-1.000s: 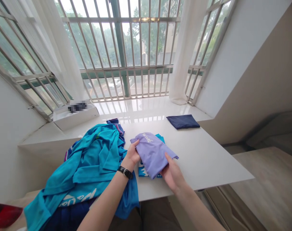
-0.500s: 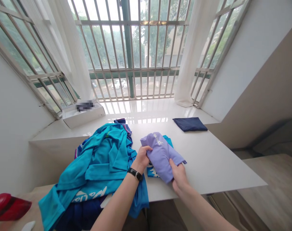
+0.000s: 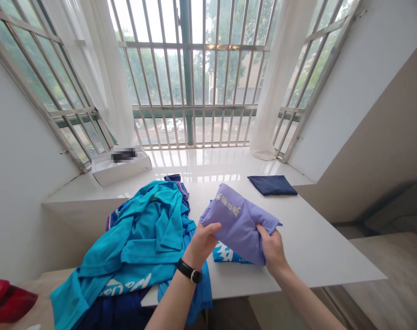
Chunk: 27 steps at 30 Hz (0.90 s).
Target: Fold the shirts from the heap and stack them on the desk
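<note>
Lavender garment (image 3: 243,224), blue cloth (image 3: 226,255) partly hidden

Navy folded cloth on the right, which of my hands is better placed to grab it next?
Probably your right hand: it grips the purple cloth's right side, nearer the navy folded cloth. Your left hand holds its left side, farther away. Both are occupied, though.

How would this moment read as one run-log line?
left hand: grips folded purple cloth | right hand: grips same cloth | partly hidden: blue printed cloth | nearby: teal garment pile
</note>
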### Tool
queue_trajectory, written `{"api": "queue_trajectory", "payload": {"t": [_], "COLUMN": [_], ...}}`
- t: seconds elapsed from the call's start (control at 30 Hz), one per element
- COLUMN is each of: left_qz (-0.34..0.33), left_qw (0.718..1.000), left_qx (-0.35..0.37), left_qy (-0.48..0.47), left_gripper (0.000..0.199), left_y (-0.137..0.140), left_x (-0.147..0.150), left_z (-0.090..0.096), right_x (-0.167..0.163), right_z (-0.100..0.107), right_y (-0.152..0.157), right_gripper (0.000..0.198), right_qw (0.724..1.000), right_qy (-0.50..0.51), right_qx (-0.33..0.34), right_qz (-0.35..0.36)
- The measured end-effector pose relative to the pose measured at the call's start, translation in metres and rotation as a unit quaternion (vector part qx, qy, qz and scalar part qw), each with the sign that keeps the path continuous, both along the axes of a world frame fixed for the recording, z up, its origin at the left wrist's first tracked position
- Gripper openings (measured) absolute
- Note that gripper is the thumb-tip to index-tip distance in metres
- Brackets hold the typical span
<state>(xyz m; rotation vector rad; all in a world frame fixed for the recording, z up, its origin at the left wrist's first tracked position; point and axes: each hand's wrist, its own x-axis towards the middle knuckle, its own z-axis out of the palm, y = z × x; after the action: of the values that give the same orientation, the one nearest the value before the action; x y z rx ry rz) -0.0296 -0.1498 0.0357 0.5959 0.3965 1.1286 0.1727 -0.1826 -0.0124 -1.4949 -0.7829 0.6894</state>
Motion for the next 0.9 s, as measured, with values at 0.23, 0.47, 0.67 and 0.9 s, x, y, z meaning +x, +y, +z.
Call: {"api": "queue_trajectory", "payload": {"t": [0.23,0.47,0.67,0.9], "left_qz": [-0.025,0.096,0.165,0.171], "left_qw": [0.995,0.979,0.960,0.967], "left_qx": [-0.092,-0.180,-0.226,-0.187], "left_qy": [-0.013,-0.010,-0.020,0.006], "left_gripper": [0.029,0.032,0.045,0.055], "left_y": [0.008,-0.011,-0.040,-0.045], "left_x": [-0.003,0.044,0.076,0.114], "left_z": [-0.010,-0.021,-0.040,-0.044], "right_x": [0.036,0.059,0.052,0.082], "right_z": [0.083,0.116,0.085,0.078], "right_y": [0.053,0.115,0.154,0.165], "right_gripper": [0.023,0.022,0.014,0.039], "right_qw": [0.956,0.858,0.781,0.799], "right_qy": [-0.256,-0.390,-0.457,-0.418], "right_qx": [-0.036,-0.025,-0.017,-0.002], "right_qz": [0.139,0.332,0.426,0.433]}}
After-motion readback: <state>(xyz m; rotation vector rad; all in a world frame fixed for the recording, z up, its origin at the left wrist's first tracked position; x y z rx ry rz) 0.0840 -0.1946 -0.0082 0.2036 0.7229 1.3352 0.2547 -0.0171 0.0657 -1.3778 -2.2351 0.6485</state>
